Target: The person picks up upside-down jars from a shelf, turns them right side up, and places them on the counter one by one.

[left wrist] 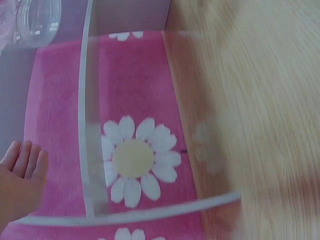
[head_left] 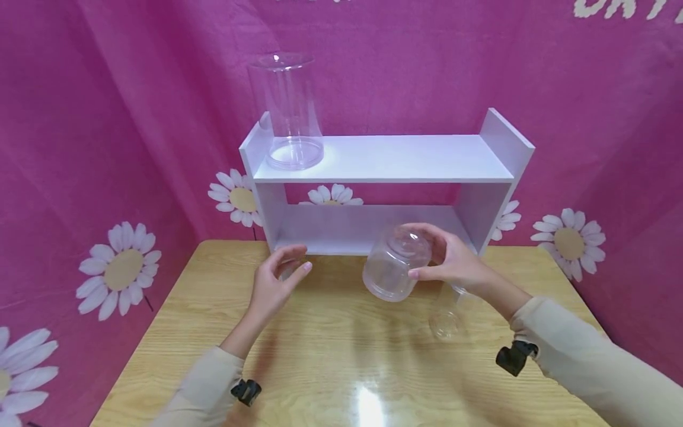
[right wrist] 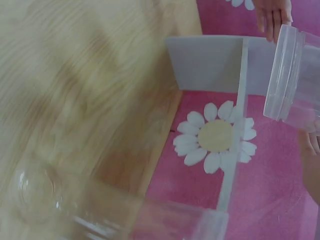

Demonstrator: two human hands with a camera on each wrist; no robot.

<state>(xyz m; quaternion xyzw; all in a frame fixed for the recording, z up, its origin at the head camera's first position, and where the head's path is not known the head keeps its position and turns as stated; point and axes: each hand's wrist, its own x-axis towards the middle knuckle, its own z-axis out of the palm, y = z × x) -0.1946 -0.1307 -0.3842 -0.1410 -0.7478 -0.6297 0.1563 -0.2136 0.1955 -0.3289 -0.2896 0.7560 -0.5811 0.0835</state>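
Over the table, in the head view, my right hand (head_left: 453,264) grips a clear plastic jar (head_left: 389,273), thumb on its near side. The jar is tilted, with its wide ringed end toward the lower left. The right wrist view shows this jar (right wrist: 295,80) at the right edge, with part of the right hand (right wrist: 311,167) below it. My left hand (head_left: 274,284) hovers by the shelf's left front, fingers loosely bent and holding nothing. A tall clear jar (head_left: 290,118) stands upright on the left of the upper board. Another clear container (head_left: 447,314) is on the table below the right hand.
A white two-level shelf (head_left: 395,157) with raised side panels stands at the back of the wooden table (head_left: 315,356). Behind and beside it hangs a pink cloth (head_left: 400,65) printed with white daisies.
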